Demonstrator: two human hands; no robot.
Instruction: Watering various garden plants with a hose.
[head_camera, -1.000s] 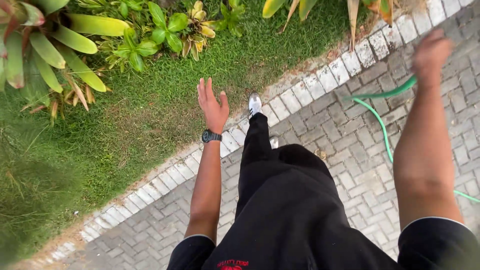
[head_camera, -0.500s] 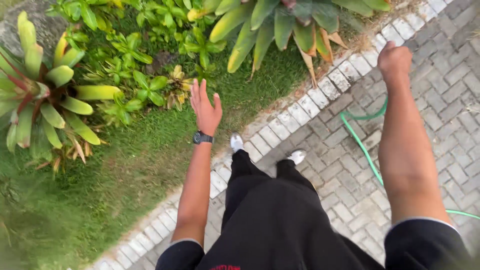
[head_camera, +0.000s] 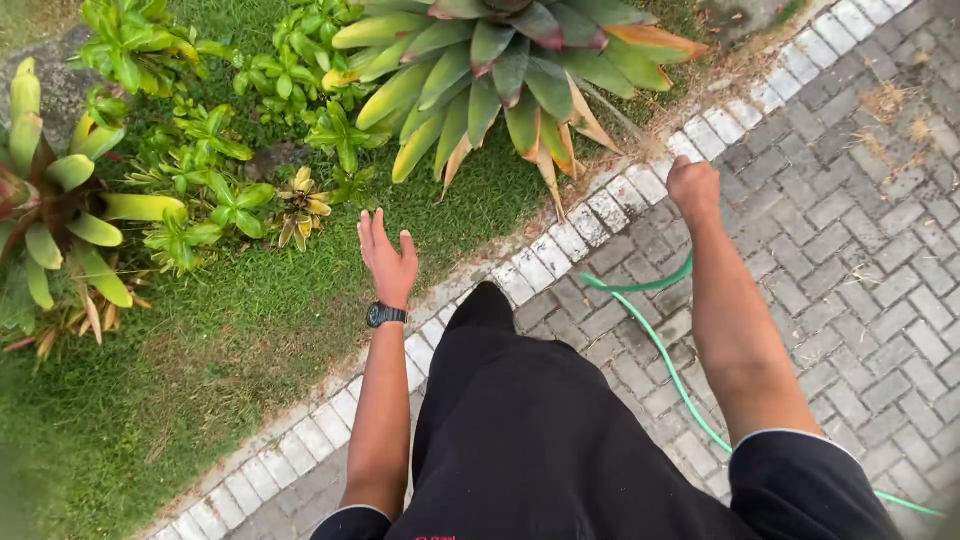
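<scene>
My right hand (head_camera: 693, 187) is closed in a fist on a green garden hose (head_camera: 660, 345) that loops under my forearm and trails back over the grey pavers to the lower right. My left hand (head_camera: 387, 260) is held out over the grass with fingers apart and holds nothing; a black watch sits on its wrist. Black trousers fill the lower middle of the view.
A border of pale bricks (head_camera: 560, 250) runs diagonally between the grass (head_camera: 200, 370) and the grey paved path (head_camera: 860, 250). A large bromeliad (head_camera: 500, 70) grows just ahead, another at the far left (head_camera: 50, 210), with small leafy plants (head_camera: 220, 200) between them.
I have walked forward along the border. The large bromeliad has come nearer and both hands have dropped lower in view, the right one still gripping the hose.
</scene>
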